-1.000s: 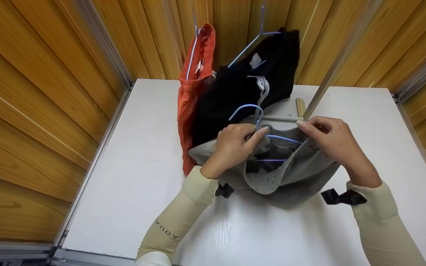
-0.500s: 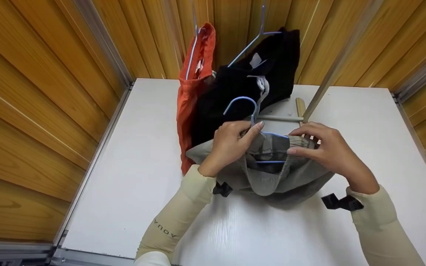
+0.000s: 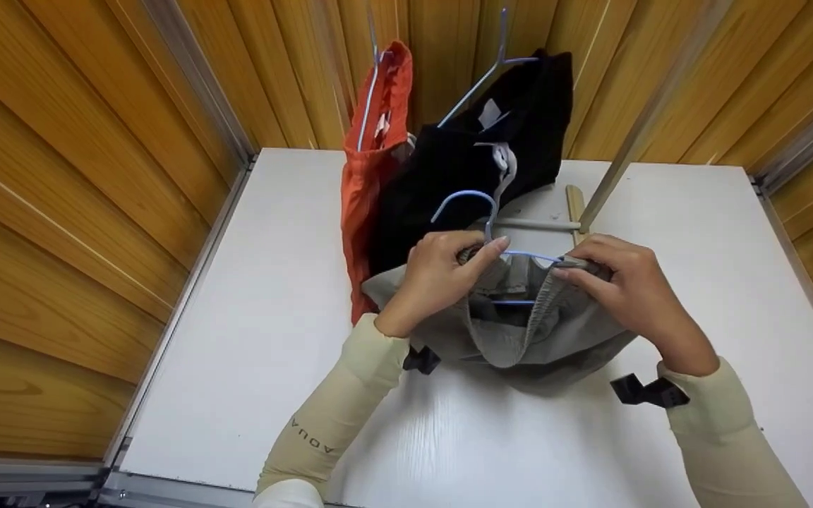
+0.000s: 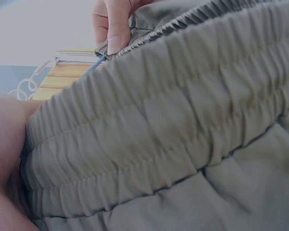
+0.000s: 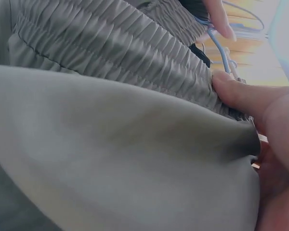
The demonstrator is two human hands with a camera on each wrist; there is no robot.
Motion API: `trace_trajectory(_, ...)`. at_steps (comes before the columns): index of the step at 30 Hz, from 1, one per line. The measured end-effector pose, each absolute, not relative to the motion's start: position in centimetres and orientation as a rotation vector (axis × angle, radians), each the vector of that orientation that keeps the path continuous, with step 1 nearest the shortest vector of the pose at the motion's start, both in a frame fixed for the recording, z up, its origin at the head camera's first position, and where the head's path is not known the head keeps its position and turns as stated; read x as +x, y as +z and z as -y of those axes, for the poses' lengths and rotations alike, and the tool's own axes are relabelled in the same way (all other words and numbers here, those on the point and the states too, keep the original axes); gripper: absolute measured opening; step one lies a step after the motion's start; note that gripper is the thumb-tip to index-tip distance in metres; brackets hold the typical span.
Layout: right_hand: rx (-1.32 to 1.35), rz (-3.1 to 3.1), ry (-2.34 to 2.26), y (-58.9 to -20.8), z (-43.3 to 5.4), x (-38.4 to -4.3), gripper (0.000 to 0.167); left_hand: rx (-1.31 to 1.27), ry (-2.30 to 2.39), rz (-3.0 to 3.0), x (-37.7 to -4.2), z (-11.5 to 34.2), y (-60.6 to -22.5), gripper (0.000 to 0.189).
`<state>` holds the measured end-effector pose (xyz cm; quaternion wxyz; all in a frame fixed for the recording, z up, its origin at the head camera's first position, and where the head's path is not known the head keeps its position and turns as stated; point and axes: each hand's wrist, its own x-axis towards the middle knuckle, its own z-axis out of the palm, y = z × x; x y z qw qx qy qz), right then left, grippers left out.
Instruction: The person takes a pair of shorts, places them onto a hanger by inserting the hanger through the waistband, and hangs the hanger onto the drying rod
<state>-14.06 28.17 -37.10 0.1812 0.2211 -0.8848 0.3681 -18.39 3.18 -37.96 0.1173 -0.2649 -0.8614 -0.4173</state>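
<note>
Grey shorts (image 3: 590,335) with a gathered elastic waistband (image 4: 159,110) are held up over the white table, waist opening facing me. A blue wire hanger (image 3: 494,212) runs inside the waist, its hook sticking up above the fabric. My left hand (image 3: 438,275) grips the waistband at the hanger's neck, thumb along the top. At the waistband's right side my right hand (image 3: 629,282) pinches the edge between thumb and fingers, close to the hanger's right arm. In the right wrist view the right thumb (image 5: 236,94) presses on the gathers; the other fingers are mostly hidden behind the cloth.
Behind hang a red garment (image 3: 360,190) and a black garment (image 3: 435,190) with a white drawstring, each on a blue hanger. A wooden stand (image 3: 615,173) rises just beyond my right hand. Wood-panelled walls (image 3: 89,183) enclose the white table (image 3: 272,282).
My right hand lifted off the waistband's back edge, spread over its right side, and now pinches it there. The left hand keeps its grip; the hanger's hook has shifted slightly.
</note>
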Motion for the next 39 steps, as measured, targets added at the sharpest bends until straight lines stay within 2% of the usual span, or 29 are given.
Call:
trace_trajectory(5, 0.555, 2.477, 1.069, -36.9, -28.8, -14.0, 0.015, -0.781, -1.254, 2.527, -18.5, -2.3, -38.0, 0.029)
trace_trajectory(12, 0.501, 2.424, 1.058, -36.7, -29.7, -13.9, 0.019, -0.783, -1.26, 2.521, -18.7, -1.4, -38.0, 0.029)
trace_trajectory(25, 0.472, 2.407, 1.066, -36.2, -32.2, -13.4, 0.011, -0.791, -1.276, 2.49, -19.0, -0.4, -38.0, 0.029)
trace_trajectory(39, 0.464, 2.408, 1.067, -35.9, -33.2, -13.0, 0.012, -0.797, -1.327, 2.488, -19.0, 0.0, -38.1, 0.031)
